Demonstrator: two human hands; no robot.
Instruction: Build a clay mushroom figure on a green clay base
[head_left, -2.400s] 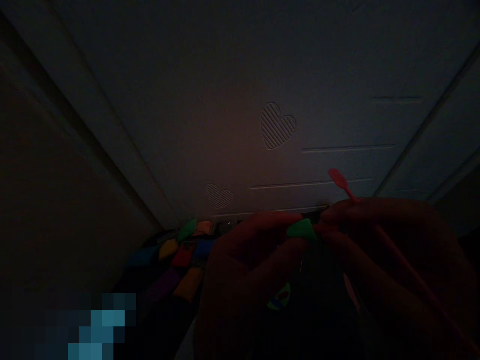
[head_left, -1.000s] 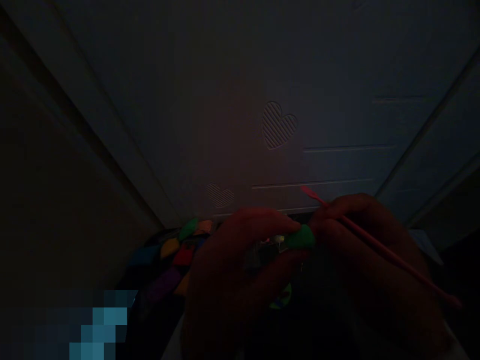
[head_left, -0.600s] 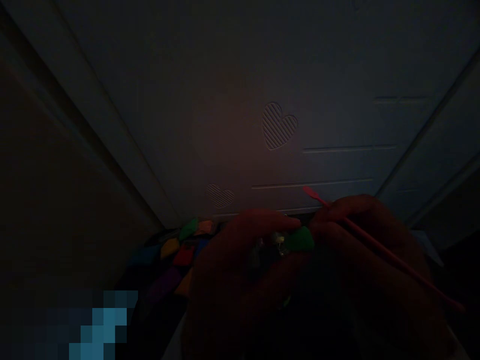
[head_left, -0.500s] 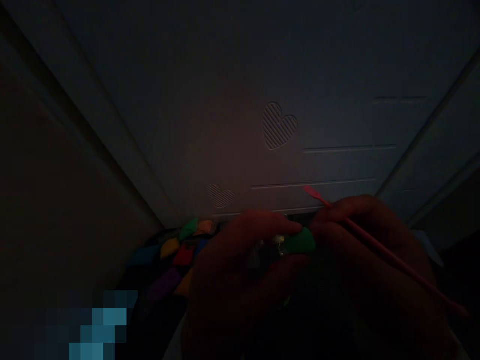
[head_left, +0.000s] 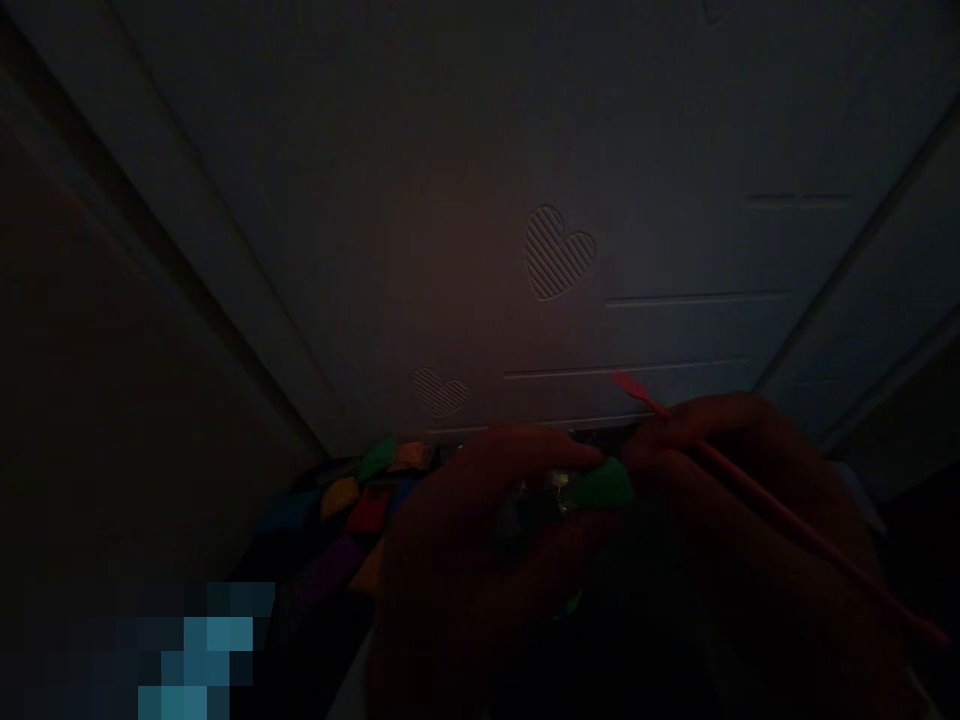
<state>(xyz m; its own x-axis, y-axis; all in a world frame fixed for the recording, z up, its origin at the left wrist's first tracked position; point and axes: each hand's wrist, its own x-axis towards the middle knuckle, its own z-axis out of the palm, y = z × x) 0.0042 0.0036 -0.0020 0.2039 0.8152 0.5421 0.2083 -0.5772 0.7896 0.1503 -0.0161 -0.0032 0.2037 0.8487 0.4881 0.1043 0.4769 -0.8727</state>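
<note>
In dim light, my left hand (head_left: 480, 540) pinches a small green piece, clay-like in look (head_left: 606, 484), between thumb and fingers. Close on its right, my right hand (head_left: 742, 500) is closed round a thin pink stick tool with a flat paddle tip (head_left: 780, 515). The tip points up and left, apart from the green piece. Fingertips of my right hand are close to the green piece's right edge; whether they touch it I cannot tell. Behind my left hand lie several small coloured packets, among them a red one (head_left: 370, 508) and a yellow one (head_left: 340, 497).
A pale panel with embossed striped hearts (head_left: 556, 253) and grooved lines rises in front of my hands. A purple packet (head_left: 328, 572) lies at the lower left, near a pixelated bluish patch (head_left: 206, 655). The area beneath my hands is too dark to make out.
Both hands keep almost the same pose and hold. The pink tool has shifted very slightly to the right. The picture has grown a little darker.
</note>
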